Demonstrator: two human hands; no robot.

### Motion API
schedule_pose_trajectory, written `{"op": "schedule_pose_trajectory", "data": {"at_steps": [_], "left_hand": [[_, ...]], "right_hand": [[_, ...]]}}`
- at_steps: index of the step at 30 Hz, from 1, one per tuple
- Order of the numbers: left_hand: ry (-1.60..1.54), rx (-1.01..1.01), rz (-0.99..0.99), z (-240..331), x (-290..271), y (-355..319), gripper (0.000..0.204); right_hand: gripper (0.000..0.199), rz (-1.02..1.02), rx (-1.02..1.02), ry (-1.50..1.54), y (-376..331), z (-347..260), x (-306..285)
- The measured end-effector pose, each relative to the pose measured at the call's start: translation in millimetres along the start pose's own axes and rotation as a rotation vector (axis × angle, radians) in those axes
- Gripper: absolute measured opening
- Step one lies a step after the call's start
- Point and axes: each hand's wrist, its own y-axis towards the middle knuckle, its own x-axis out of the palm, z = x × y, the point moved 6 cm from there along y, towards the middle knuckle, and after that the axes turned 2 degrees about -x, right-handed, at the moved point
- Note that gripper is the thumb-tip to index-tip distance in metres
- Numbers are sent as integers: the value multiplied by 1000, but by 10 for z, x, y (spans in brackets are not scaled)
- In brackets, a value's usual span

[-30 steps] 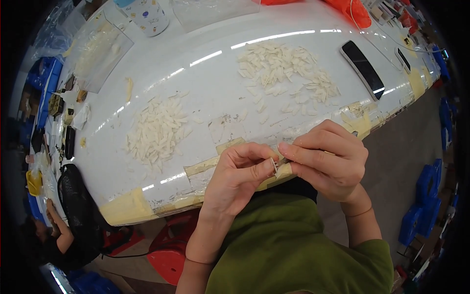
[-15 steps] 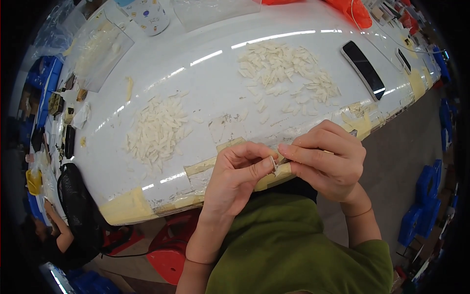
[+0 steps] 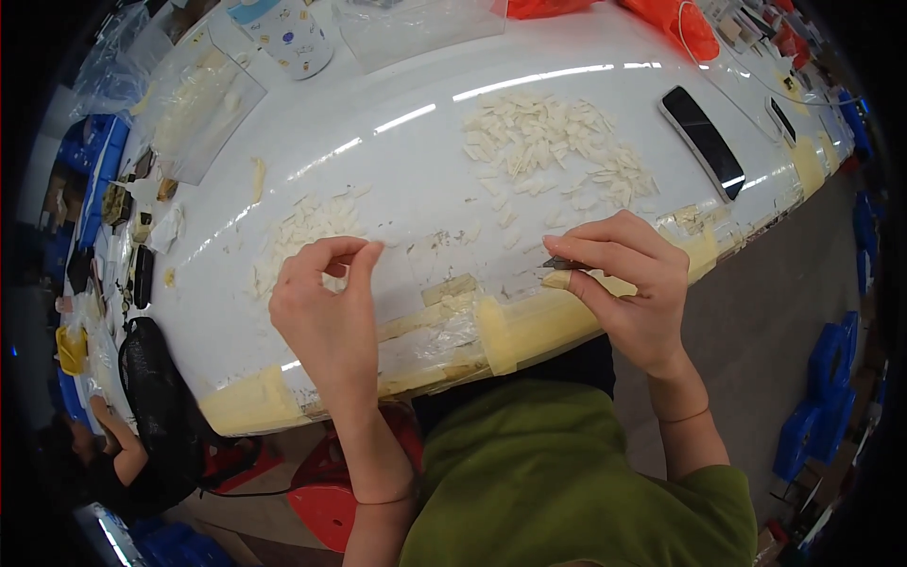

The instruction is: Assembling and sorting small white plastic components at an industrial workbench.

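Over the near edge of the left heap of small pale flat slivers [image 3: 316, 217], my left hand [image 3: 331, 298] has thumb and forefinger tips pressed together. Anything between them is too small to make out. My right hand [image 3: 633, 283] grips a small dark pointed tool [image 3: 563, 264] between thumb and fingers, above the table's near edge. Something yellow, like tape, covers that thumb's tip. A second heap of pale slivers [image 3: 539, 132] lies farther off, beyond my right hand, with a few loose pieces around it.
Yellow tape [image 3: 529, 331] lines the near edge of the white table [image 3: 406, 180]. A phone [image 3: 704, 142] lies at right. Along the back are a patterned cup [image 3: 288, 42], a clear sheet [image 3: 416, 38] and a red bag [image 3: 680, 28]. A black bag [image 3: 156, 387] sits at left, near another person's arm [image 3: 123, 444].
My hands, together before over the near edge with a small piece between them, have parted. The left moved to the left heap; the right shifted slightly, keeping the tool.
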Motion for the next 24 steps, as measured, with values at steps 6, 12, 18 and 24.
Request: {"op": "schedule_pose_trajectory", "data": {"at_steps": [6,12,18,24], "left_hand": [[5,165,-235,371,616,-113,8],[-115,78,-482,419,720,-117,11],[-899,-197,-785,386,803,-266,13],[-1329,-394,-893,439,831,-432,16]], "right_hand": [[36,-9,22,-4,-13,25,-33],[36,-13,77,25,-51,98,-81],[36,-20,93,116,-28,129,-115],[35,6,44,163,-6,58,-148]]}}
